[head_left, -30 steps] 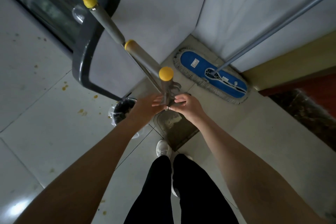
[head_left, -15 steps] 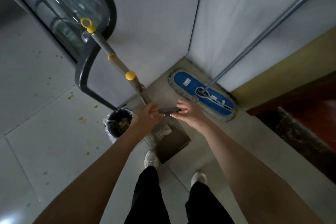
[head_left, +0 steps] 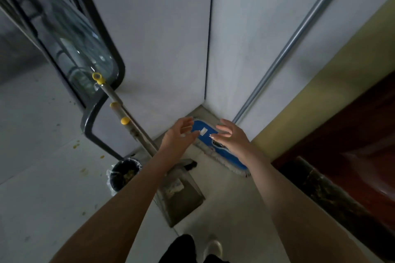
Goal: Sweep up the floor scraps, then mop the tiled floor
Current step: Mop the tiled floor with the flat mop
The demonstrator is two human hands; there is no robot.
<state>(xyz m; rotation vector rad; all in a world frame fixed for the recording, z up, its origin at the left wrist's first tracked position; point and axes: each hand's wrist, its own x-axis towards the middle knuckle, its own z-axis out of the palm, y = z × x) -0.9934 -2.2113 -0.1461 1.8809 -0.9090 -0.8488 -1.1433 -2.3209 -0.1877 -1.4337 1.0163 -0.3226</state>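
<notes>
Both hands have let go of the handles (head_left: 119,109): the left hand (head_left: 177,136) and right hand (head_left: 232,136) now hang apart in the air over the mop head (head_left: 228,158), fingers (head_left: 224,127) spread and loosely bent, holding nothing. The pale tiled floor (head_left: 42,177) meets two white wall panels (head_left: 160,49) in a corner. A dark-framed glass door (head_left: 70,45) stands to the left, a yellow band (head_left: 342,66) and dark wood (head_left: 352,145) to the right. The blue mop head lies flat at the right wall's foot, its long axis running from the corner toward lower right. Its grey pole (head_left: 299,34) slants up right against the wall. The handles lean up-left to the door frame, above the dustpan (head_left: 183,200) on the floor beside the bin (head_left: 125,175). Scraps (head_left: 75,146) dot the left tiles.
</notes>
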